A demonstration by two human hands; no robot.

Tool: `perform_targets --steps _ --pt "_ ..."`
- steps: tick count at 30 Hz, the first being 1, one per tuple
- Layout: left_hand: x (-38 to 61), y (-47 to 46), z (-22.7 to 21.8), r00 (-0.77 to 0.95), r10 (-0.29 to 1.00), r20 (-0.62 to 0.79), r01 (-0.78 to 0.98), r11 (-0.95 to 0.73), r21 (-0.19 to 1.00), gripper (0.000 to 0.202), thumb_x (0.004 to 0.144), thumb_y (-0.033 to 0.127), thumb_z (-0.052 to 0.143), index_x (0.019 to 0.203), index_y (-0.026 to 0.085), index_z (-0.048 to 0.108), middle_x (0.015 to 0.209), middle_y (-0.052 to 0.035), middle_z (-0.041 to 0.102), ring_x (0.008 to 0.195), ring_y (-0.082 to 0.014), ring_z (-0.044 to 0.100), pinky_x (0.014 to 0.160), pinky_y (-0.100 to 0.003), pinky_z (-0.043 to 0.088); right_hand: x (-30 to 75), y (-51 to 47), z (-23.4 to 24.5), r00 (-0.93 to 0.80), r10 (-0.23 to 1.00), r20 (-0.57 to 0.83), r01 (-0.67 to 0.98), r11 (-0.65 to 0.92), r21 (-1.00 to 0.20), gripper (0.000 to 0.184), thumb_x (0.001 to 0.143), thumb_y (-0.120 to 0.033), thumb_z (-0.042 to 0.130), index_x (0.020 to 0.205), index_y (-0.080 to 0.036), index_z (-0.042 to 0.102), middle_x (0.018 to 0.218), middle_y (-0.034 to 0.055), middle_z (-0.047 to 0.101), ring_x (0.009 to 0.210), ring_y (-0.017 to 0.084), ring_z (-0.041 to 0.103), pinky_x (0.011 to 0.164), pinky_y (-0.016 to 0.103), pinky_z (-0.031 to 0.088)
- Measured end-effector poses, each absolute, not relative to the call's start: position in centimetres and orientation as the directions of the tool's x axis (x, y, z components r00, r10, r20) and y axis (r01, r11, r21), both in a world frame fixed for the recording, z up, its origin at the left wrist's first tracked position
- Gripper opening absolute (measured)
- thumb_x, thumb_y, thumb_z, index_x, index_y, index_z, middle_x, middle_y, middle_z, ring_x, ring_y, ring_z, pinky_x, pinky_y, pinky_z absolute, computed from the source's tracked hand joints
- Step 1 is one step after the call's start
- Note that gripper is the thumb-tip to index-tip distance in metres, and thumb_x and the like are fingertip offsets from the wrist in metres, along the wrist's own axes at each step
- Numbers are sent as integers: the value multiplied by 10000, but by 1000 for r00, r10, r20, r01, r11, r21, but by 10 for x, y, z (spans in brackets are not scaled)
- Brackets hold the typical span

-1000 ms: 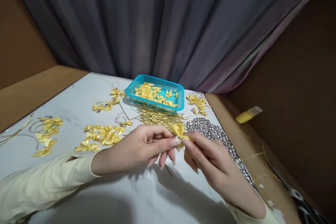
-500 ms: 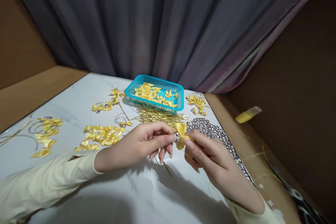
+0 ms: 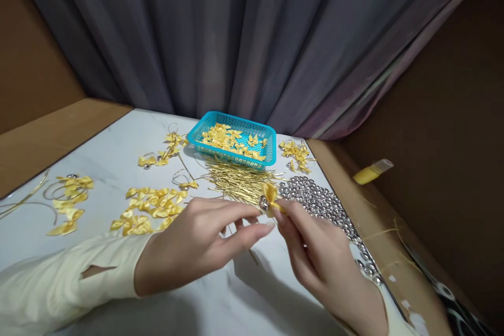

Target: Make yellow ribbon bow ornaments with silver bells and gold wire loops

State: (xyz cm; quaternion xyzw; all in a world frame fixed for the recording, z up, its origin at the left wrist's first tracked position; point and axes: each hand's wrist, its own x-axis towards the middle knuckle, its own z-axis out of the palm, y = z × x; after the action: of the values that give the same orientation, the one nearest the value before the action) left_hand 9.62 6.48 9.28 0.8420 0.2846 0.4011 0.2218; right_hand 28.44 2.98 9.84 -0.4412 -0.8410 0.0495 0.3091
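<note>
My right hand (image 3: 321, 249) pinches a yellow satin ribbon bow (image 3: 270, 193) between thumb and fingertips. A small shiny silver bell (image 3: 263, 202) sits against the left side of that bow. Just left of it is my left hand (image 3: 208, 233), its thumb and index finger apart and the index fingertip close under the bell. Part of its other fingers is hidden behind the thumb. Beyond both hands lies a pile of thin gold wire ties (image 3: 236, 181). Silver bells (image 3: 311, 194) are heaped to the right of it.
A blue plastic basket (image 3: 271, 155) of yellow bows stands at the back. Loose bows (image 3: 153, 202) lie on the white tabletop (image 3: 106, 152), with bunches of bows, bells and wire loops (image 3: 71, 194) at left. A yellow tube (image 3: 372, 172) and scissors (image 3: 444, 290) are at right.
The left thumb and index finger have let go of the bell and spread apart, and that hand has lowered slightly. The right hand keeps the bow, now turned a little.
</note>
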Motion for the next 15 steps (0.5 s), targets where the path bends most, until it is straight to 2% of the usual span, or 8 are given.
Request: perform_targets --steps 2,4,8,11,15 --pt "98 67 93 517 711 476 325 -677 660 167 873 288 553 862 155 652 773 -8 693 651 -110 621 602 -184 454 282 28 93 -469 699 540 750 638 -174 154 872 -46 361 931 -136 471 603 7 529 483 121 453 455 243 309" --pt "99 69 94 536 745 396 335 -619 711 217 885 329 527 837 165 661 770 -2 692 663 -116 622 552 -177 442 280 26 90 -514 667 540 769 637 -55 162 869 -41 372 962 -116 481 617 31 561 501 138 489 456 256 314" --pt "99 71 98 613 754 235 336 -518 787 288 915 358 455 814 170 649 715 13 657 635 -109 578 519 -179 410 276 25 93 -555 649 521 779 626 50 127 904 -108 404 992 -85 493 602 41 588 495 154 538 437 264 321" --pt "97 70 101 661 735 151 332 -467 820 307 933 351 406 811 175 625 694 23 626 630 -106 554 556 -190 406 273 25 97 -513 682 521 794 608 -13 159 930 -183 395 980 -78 504 586 38 600 450 139 533 405 256 320" --pt "95 69 100 695 710 115 362 -484 797 341 945 312 347 718 171 558 619 35 553 587 -97 516 552 -202 373 273 22 101 -429 767 476 794 572 -206 176 937 -247 390 930 -113 503 495 -35 532 322 84 390 352 220 295"
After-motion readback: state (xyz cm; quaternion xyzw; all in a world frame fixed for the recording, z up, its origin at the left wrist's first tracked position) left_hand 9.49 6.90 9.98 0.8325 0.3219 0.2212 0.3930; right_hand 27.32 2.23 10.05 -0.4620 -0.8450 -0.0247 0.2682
